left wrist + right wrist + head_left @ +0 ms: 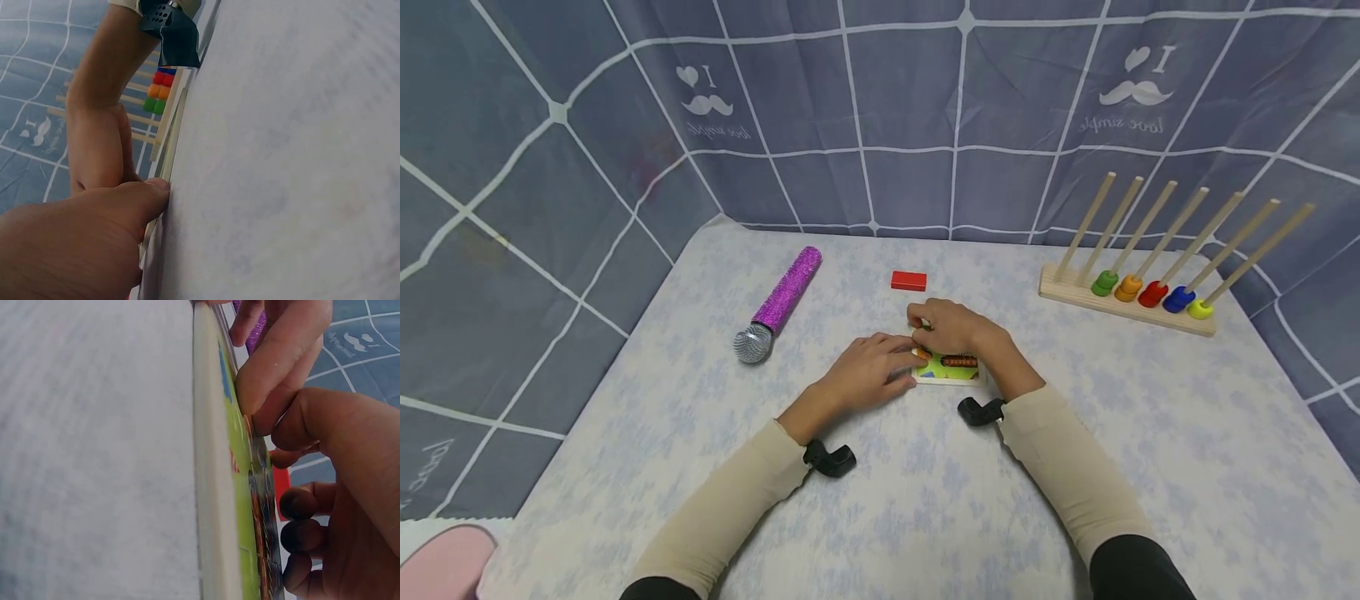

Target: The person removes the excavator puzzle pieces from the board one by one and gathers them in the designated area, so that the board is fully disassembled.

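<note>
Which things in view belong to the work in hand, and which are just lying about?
In use, judging by the hands:
- picture board, touched by the left hand, with the right hand over it

Apparently just lying about, untouched:
- red block
- purple microphone
- bead rack

A microphone (786, 292) (glittery purple) lies left of a red block (908, 281) and pegged rack (1111, 306).

Right hand (953, 327) covers the far part of the picture board (946, 373), so I can't tell if its fingertips pinch anything. Left hand (867, 372) hides some of the left edge. Small artwork details are unreadable. The pink thing (447, 563), well left of the left hand, gets cropped in the head view.
</note>
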Motion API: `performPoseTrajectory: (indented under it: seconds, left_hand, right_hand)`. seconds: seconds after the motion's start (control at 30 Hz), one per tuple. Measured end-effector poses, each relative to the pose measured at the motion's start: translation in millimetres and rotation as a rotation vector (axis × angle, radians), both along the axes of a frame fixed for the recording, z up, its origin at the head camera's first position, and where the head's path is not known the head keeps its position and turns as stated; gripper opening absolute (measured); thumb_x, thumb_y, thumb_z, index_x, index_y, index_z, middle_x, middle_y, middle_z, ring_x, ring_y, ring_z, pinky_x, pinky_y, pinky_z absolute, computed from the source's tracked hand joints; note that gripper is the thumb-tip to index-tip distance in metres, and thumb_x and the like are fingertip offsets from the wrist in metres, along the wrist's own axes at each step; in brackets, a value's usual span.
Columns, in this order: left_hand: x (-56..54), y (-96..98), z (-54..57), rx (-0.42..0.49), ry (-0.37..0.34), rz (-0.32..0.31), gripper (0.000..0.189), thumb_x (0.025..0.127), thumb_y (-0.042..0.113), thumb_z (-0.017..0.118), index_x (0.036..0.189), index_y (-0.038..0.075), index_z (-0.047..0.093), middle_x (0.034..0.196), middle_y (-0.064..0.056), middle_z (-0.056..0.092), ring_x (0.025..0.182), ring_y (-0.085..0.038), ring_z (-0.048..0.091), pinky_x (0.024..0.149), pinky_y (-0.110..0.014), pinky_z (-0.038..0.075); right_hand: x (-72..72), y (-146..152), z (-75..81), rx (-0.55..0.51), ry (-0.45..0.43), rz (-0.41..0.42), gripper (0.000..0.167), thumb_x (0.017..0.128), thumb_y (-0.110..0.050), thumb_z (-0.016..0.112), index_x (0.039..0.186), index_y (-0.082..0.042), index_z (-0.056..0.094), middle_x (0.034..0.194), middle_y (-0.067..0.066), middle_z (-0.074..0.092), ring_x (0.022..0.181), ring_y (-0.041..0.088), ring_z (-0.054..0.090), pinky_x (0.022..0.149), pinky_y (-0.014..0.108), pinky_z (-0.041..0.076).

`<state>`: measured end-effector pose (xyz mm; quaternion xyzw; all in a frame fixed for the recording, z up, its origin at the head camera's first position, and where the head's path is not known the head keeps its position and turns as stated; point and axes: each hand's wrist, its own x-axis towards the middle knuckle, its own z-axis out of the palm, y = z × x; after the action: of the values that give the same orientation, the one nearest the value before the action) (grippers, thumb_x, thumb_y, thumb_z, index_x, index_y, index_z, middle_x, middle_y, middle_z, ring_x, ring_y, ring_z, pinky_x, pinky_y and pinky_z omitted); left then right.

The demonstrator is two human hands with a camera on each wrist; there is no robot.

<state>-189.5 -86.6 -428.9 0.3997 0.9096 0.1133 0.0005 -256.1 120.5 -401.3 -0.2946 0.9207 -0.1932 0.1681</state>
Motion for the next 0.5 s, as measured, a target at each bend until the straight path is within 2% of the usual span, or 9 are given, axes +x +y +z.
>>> performPoseTrajectory:
  seconds: [0.27,0.5]
  left_hand:
    - [7.7,-0.1,-0.4,0.012,-0.004,0.004,0.036,0.103,0.038,0.060,0.137,0.028,0.065,0.146,-0.004,0.052,0.131,-0.028,0.049,0.098,-0.054,0.044]
    - [7.9,0.3,4.1,0.020,0.016,0.001,0.036,0.102,0.038,0.061,0.137,0.028,0.066,0.145,-0.005,0.053,0.130,-0.028,0.050,0.097,-0.054,0.045]
  right_hand:
    - [4.2,-2.2,-4.0,0.038,0.049,0.004,0.009,0.100,-0.027,0.059,0.103,-0.019,0.055,0.095,0.004,0.052,0.080,0.021,0.052,0.070,0.036,0.043]
    - [4.7,-2.9,-0.9,0.040,0.105,0.027,0.014,0.100,-0.030,0.062,0.100,-0.018,0.054,0.094,0.002,0.050,0.079,0.020,0.049,0.071,0.035,0.041]
